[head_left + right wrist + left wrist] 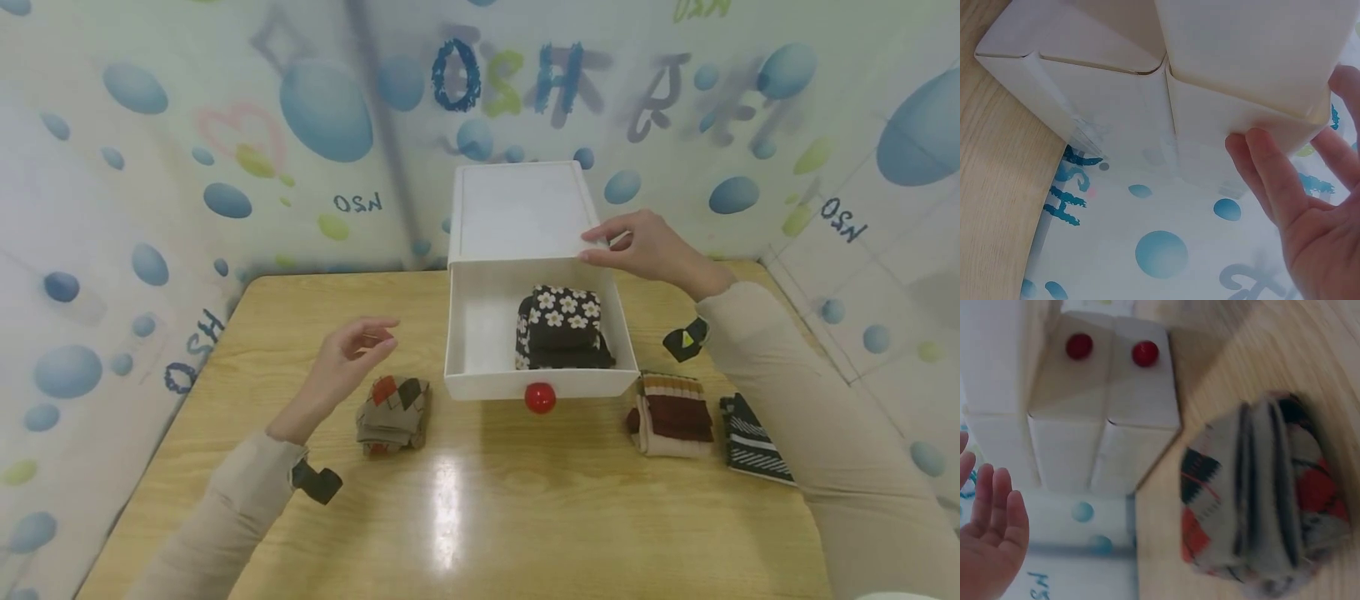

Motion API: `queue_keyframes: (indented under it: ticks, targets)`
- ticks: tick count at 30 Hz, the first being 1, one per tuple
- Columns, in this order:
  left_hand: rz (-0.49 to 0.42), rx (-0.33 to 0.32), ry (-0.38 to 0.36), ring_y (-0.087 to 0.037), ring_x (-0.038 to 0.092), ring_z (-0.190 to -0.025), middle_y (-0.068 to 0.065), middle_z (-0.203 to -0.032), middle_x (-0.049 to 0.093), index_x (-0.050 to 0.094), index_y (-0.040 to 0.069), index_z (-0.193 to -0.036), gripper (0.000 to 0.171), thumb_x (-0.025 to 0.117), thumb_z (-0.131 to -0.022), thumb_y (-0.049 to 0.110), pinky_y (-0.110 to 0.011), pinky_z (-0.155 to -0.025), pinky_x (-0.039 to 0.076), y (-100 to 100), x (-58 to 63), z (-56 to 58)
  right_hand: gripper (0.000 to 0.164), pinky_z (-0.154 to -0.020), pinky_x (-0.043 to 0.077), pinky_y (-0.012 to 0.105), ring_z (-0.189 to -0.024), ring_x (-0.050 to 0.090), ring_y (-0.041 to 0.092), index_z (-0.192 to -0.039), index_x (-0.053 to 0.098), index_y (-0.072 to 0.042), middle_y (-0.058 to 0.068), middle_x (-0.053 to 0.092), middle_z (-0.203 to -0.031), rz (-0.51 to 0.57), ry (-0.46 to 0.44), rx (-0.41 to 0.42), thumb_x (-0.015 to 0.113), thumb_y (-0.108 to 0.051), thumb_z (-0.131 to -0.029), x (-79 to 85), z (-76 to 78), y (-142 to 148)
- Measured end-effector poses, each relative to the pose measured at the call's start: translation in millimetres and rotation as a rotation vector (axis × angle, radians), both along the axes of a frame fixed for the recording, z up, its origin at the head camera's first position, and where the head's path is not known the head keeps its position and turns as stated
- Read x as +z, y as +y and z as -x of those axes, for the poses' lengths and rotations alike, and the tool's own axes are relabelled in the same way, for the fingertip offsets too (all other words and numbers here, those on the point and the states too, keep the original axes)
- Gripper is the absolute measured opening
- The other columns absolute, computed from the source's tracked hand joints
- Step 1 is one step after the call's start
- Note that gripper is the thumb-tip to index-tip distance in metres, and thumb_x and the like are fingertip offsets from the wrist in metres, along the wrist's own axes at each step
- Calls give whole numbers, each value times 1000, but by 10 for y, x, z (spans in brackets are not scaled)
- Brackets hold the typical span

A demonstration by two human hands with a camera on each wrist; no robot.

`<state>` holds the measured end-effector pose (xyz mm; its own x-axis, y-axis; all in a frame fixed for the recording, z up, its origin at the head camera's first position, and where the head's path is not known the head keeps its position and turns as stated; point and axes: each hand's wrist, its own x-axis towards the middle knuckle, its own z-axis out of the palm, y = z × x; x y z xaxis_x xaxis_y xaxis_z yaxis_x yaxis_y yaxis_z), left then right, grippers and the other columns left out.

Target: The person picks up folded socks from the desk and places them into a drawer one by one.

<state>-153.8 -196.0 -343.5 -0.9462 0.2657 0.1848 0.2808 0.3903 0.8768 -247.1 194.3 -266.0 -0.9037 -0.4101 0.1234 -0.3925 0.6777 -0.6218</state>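
A small white chest of drawers (517,212) has its top drawer (482,321) pulled out, with a red knob (540,398) on the front. Folded black socks (567,321) with white flowers lie in the drawer's right half. My right hand (648,246) touches the chest's upper right edge; in the right wrist view its fingers (1266,162) rest against the white side wall. Left of the drawer, my left hand (341,367) hovers with loosely bent fingers and holds nothing. Close below it sit folded beige argyle socks (393,414) with red and dark diamonds.
Folded socks in maroon, cream and mustard (672,417) lie right of the drawer. Beside them is a black-and-white striped folded pair (753,442), partly behind my right sleeve. Two lower drawers (1085,394) with red knobs are closed. A bubble-printed wall covering (322,108) stands behind the wooden table (525,517).
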Motion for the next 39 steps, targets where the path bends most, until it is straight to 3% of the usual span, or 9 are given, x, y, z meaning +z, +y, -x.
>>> queue_keyframes:
  ticks: [6,11,20,27,39]
  targets:
    - [153,-63,-130,-25,54,-94,-12,-105,56,50,8,-123,37,53,-90,24,-39,-77,46,-181,-228,20,38,-72,49,43,-89,60,32,-108,63,-4,15,58,-113,4,3,-5,67,-27,-78,-7,3,-4]
    - [183,-110,-194,-32,53,-98,-18,-108,55,49,6,-123,37,52,-90,22,-44,-77,46,-270,-402,44,37,-71,50,42,-88,61,31,-108,64,-3,15,59,-112,12,7,-7,68,-26,-78,-16,7,-11]
    - [152,-88,-233,-37,46,-108,-21,-121,48,48,1,-124,42,57,-87,20,-46,-82,44,-322,-600,4,38,-70,50,41,-88,61,31,-109,63,-4,15,58,-113,14,-6,-14,67,-27,-78,-15,-1,-9]
    - [151,-75,-219,-38,42,-112,-19,-124,47,47,-1,-123,42,59,-86,14,-52,-89,36,-377,-730,-41,39,-71,50,42,-89,61,31,-109,63,-4,14,58,-113,11,-5,-16,67,-27,-79,-16,-2,-7]
    - [198,-31,-369,-46,35,-115,-29,-131,33,29,-1,-134,66,64,-82,21,-55,-91,34,-401,-811,-74,38,-67,50,39,-86,61,30,-109,63,-4,14,58,-112,22,-7,-25,67,-27,-78,-18,-14,-1]
